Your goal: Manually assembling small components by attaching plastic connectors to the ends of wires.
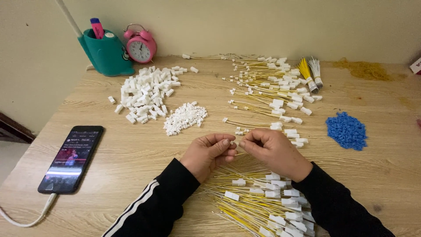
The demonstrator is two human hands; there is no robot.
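My left hand [209, 154] and my right hand [272, 151] meet at the fingertips over the middle of the wooden table [131, 149]. They pinch a small white connector [235, 143] on a thin yellow wire between them. Just below my wrists lies a heap of yellow and white wires with white plugs [263, 202]. Beyond my hands spreads a second batch of wired connectors [272, 87]. A small pile of tiny white connectors [185, 117] lies up and left of my left hand.
A bigger pile of white plastic housings [147, 92] sits at the back left. A heap of blue pieces [347, 130] is at the right. A phone [71, 159] on a white cable lies at the left. A teal pen holder [105, 52], a pink alarm clock [140, 45] and bundled wires [309, 72] stand at the back.
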